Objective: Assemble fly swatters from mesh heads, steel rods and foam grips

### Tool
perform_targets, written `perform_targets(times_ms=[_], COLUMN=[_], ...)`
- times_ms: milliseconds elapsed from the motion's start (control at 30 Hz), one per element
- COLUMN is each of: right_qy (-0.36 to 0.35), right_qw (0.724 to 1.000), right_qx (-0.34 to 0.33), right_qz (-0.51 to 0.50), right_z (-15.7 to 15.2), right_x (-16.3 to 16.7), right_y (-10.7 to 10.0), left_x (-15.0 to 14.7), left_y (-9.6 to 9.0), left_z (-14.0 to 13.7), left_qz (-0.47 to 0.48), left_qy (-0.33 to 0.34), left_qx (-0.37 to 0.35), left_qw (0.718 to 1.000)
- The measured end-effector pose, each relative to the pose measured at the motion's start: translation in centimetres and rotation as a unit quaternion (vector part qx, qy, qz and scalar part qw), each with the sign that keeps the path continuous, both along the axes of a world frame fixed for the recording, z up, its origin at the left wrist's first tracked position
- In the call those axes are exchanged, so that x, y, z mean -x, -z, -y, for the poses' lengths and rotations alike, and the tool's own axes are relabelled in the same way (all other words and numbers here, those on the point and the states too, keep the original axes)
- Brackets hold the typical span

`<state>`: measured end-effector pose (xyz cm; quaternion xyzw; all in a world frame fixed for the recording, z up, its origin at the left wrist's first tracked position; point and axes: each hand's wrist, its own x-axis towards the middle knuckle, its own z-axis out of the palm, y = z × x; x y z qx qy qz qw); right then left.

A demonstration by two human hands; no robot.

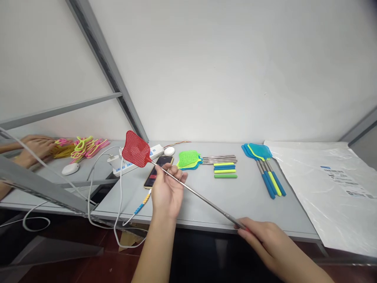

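A red fly swatter (136, 149) with a long metal rod extends across the front of the table. My left hand (167, 192) is closed round the rod just below the red mesh head, palm up. At the other end my right hand (265, 239) grips the red handle, most of which is hidden in the fingers. Behind the rod lie several fly swatters with green and blue heads (189, 159) and bare metal rods. Several loose foam grips (225, 171) in yellow, blue and green lie below those rods. Further right is a group of fly swatters with blue and yellow grips (270, 179).
A phone (159, 171) lies behind my left hand, by a white power strip (138, 159) with cables. A white plastic bag (330, 188) covers the right end. Left of the metal frame (106, 63), another person's hands (38, 149) touch coloured cords (85, 147).
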<state>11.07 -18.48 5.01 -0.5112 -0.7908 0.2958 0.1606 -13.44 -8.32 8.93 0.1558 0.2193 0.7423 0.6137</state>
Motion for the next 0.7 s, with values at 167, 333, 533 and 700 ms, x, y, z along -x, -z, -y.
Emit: perform_targets(times_ms=[167, 333, 533, 700], right_qy=[-0.001, 0.011, 0.049, 0.059], right_qw=[1.0, 1.0, 0.998, 0.997], right_qx=[-0.006, -0.011, -0.014, 0.022], right_qz=[-0.012, -0.019, -0.022, -0.035], right_z=[-0.1, -0.1, -0.2, -0.3], right_x=[-0.5, -0.6, 0.1, -0.9], right_y=[0.1, 0.0, 0.4, -0.2], left_x=[2.3, 0.6, -5.2, -6.0], left_y=[-0.5, 0.3, 2.5, 3.8], left_z=[-1.1, -1.0, 2.4, 4.2], left_qz=[0.042, -0.012, -0.184, -0.276], left_qy=[0.004, -0.06, 0.081, 0.183], left_qx=[-0.043, -0.053, -0.012, -0.01], left_qw=[0.998, 0.997, 0.979, 0.943])
